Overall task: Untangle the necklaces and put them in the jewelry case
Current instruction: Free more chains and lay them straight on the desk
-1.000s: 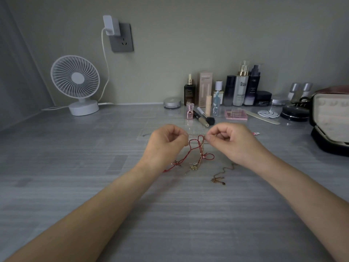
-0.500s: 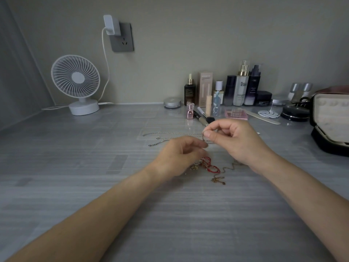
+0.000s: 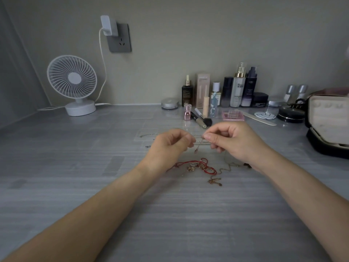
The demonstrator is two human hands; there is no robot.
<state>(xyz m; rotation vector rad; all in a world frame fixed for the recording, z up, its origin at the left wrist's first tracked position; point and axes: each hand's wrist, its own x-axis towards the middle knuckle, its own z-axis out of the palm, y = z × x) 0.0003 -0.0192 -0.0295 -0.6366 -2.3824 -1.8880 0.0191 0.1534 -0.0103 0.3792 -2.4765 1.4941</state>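
Over the middle of the desk (image 3: 75, 167), your left hand (image 3: 170, 148) and right hand (image 3: 234, 142) are up close together. Each grip is pinching the same thin silver chain (image 3: 200, 142) between thumb and fingertips, so a short bit runs between them with a tiny end piece dangling underneath. Just below your hands, the red cord necklace (image 3: 206, 167) lies in a tangled heap on the desk with some gold charms mixed in, and a gold chain (image 3: 215, 181) trails off its right side toward you. Another stretch of silver links (image 3: 149, 134) lies flat past your left hand; can't tell if it's the same chain. The jewelry case (image 3: 328, 118) sits way over at the right edge, lid open, well apart from the tangle. Bottles (image 3: 238, 87) and a white fan (image 3: 71, 80) stand along the back wall.
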